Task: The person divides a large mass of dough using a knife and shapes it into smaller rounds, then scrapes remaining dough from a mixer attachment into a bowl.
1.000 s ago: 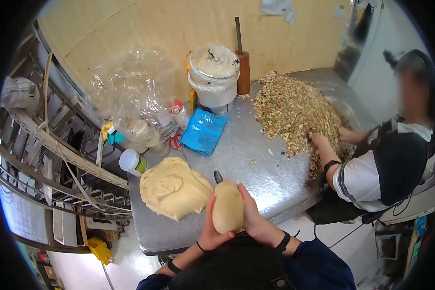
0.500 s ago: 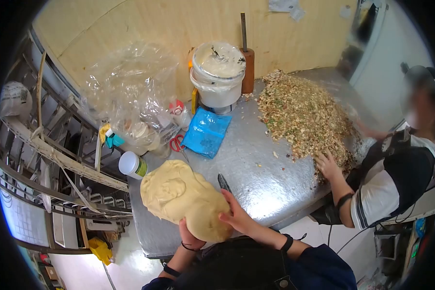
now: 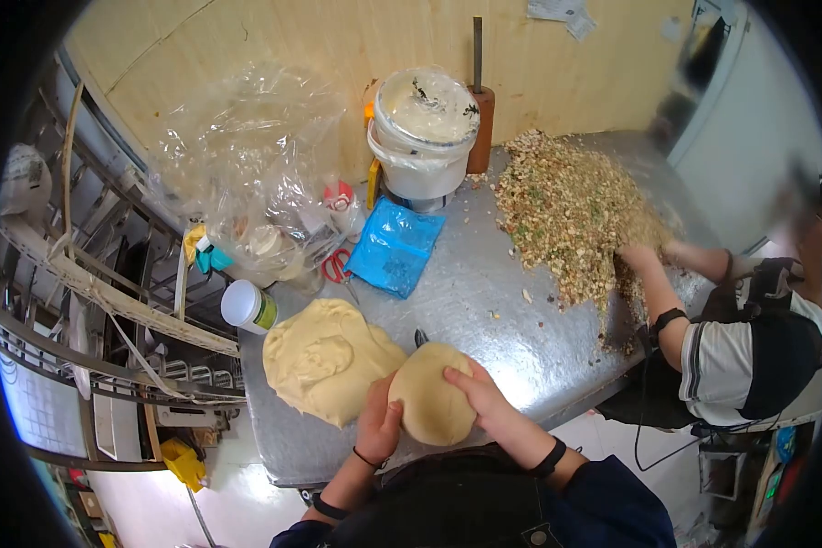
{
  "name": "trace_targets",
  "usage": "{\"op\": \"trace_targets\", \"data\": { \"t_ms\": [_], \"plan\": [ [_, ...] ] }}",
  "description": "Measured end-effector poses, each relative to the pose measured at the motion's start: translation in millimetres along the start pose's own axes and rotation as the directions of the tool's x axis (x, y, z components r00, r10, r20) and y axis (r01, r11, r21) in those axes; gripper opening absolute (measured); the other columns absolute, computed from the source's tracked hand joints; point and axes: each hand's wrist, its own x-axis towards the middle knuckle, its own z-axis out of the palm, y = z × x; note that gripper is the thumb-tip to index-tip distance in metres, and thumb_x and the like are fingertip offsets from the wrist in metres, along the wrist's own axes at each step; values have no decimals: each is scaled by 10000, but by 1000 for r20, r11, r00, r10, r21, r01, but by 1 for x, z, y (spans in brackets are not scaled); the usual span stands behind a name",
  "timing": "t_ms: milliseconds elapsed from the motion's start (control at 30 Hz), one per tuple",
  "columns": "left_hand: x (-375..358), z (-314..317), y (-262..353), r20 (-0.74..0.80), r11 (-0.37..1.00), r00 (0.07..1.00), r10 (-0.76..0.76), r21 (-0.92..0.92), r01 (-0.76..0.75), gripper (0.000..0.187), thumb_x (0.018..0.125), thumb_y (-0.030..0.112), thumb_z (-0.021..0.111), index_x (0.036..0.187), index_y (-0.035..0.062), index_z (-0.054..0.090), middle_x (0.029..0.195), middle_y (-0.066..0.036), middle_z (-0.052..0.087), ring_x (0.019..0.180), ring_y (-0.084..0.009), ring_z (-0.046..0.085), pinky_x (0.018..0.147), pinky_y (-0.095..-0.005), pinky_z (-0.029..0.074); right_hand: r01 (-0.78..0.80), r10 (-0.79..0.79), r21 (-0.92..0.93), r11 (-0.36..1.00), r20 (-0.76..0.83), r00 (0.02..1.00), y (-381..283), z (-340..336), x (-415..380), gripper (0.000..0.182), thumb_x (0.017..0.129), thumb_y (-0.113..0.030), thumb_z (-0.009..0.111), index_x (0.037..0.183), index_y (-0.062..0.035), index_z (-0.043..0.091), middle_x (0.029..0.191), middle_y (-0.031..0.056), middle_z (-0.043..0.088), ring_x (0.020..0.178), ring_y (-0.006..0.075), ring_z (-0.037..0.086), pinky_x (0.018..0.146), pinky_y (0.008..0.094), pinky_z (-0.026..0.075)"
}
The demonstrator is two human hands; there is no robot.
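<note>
Between my two hands is a smooth, pale ball of dough [image 3: 429, 397], held above the near edge of the metal table. My left hand [image 3: 380, 418] grips its left side, thumb on the front. My right hand [image 3: 478, 391] is wrapped round the right side, with the thumb near the top. A larger slab of dough [image 3: 324, 356] lies on the table just left of the ball, its surface soft and uneven. Behind the ball, a dark blade-like tool [image 3: 420, 338] shows only in part.
A co-worker's hands [image 3: 644, 258] are in a heap of chopped nut mix [image 3: 566, 215] at the right. A white bucket [image 3: 420, 169], blue packet [image 3: 395, 247], red-handled scissors [image 3: 336, 266], clear plastic bags [image 3: 247, 155] and white jar [image 3: 247, 306] stand or lie along the back and left of the metal table [image 3: 511, 356].
The dough ball has come away from the larger slab and moved right in my hands. The co-worker's near hand has gone deeper into the nut heap.
</note>
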Motion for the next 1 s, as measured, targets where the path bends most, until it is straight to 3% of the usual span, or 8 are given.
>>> {"op": "trace_targets", "data": {
  "t_ms": [67, 233, 333, 400, 500, 800, 933, 1000],
  "plan": [
    [-5, 2, -3, 70, 837, 970, -232, -493, 236, 558, 921, 399, 337, 1300, -10, 312, 1083, -117, 481, 798, -159, 511, 608, -260, 431, 162, -183, 215, 963, 81, 980, -41, 12, -2, 378, 840, -108, 546, 1189, -14, 436, 1088, 104, 552, 959, 199, 560, 808, 323, 475],
    [-9, -3, 3, 13, 818, 967, -255, -530, 223, 541, 921, 423, 329, 1262, 5, 353, 1065, -94, 488, 704, -98, 497, 511, -189, 381, 276, -291, 272, 922, 16, 957, -81, 10, 47, 375, 866, -148, 533, 1209, -39, 426, 1132, 95, 542, 1022, 197, 548, 850, 337, 469],
    [-21, -5, -4, 39, 767, 930, -364, -554, 323, 513, 922, 422, 330, 1237, 20, 379, 1058, -81, 492, 684, -91, 499, 509, -184, 377, 269, -262, 150, 951, -66, 963, -82, -8, 99, 458, 861, -243, 541, 1247, -43, 397, 1173, 149, 516, 1097, 264, 499, 908, 390, 422],
    [-30, -5, -8, 54, 717, 904, -423, -590, 371, 444, 932, 354, 342, 1232, 30, 388, 1068, -72, 495, 662, -77, 492, 508, -177, 364, -123, -315, -904, 410, -267, 911, -75, -25, 126, 633, 804, -325, 583, 1307, -41, 323, 1290, 205, 396, 1215, 325, 364, 1000, 467, 283],
    [-34, -11, -16, 23, 716, 880, -475, -570, 402, 414, 938, 340, 327, 1217, 43, 402, 1056, -67, 505, 663, -73, 492, 504, -174, 360, -221, -509, -975, -14, -184, 841, -73, -33, 135, 738, 759, -360, 599, 1345, -52, 271, 1383, 221, 251, 1299, 357, 206, 1043, 501, 156],
    [-35, -14, -20, -56, 759, 856, -515, -494, 424, 389, 939, 323, 334, 1184, 34, 421, 1044, -73, 514, 671, -80, 500, 510, -185, 370, 333, -911, -942, -42, 173, 375, -133, 12, 150, 680, 784, -326, 560, 1347, -69, 279, 1401, 172, 249, 1297, 343, 221, 1039, 531, 142],
    [-32, -6, -18, 3, 738, 851, -524, -497, 456, 371, 944, 297, 322, 1181, 29, 422, 1047, -69, 512, 670, -80, 493, 520, -188, 373, 193, -537, -929, -315, 342, 771, -11, -12, 182, 667, 817, -434, 471, 1355, -86, 286, 1407, 146, 255, 1316, 303, 195, 1062, 504, 104],
    [-23, -4, -18, 13, 731, 846, -534, -497, 469, 366, 946, 288, 318, 1181, 28, 422, 1046, -66, 510, 672, -78, 490, 526, -188, 372, 186, -553, -931, -315, 339, 761, -12, -9, 192, 665, 825, -454, 446, 1358, -90, 284, 1411, 143, 249, 1322, 291, 180, 1068, 493, 90]
  ]
}}
